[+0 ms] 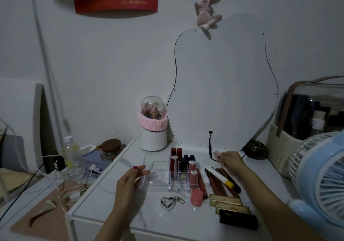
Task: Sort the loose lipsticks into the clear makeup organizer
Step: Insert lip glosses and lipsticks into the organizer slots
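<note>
- The clear makeup organizer (158,173) stood at the centre of the white tabletop (130,216), directly in front of the wavy-edged mirror (223,92).
- Its slotted section, toward 3 o'clock, held upright lipsticks: two dark red ones (176,159) in the rear slots, black-capped ones (187,161) beside them, and pink ones (192,173) in the rightmost column.
- The open tray section toward 9 o'clock appeared empty, though its clear walls made this hard to confirm.
- The left hand (128,183) rested against the organizer's 9 o'clock edge, fingers loosely spread, gripping nothing distinct.
- The right hand (229,159) was at 2 o'clock from the organizer, closed around a small pale pink lipstick (217,154).
- Loose lipsticks (219,183) lay flat in a row at 3 o'clock from the organizer, one a white tube with a yellow cap (220,177).
- Gold and black boxed lipsticks (234,211) lay at 5 o'clock, with a round pink container (196,197) just beside them.
- A silver heart keyring (168,202) lay at 6 o'clock.
</note>
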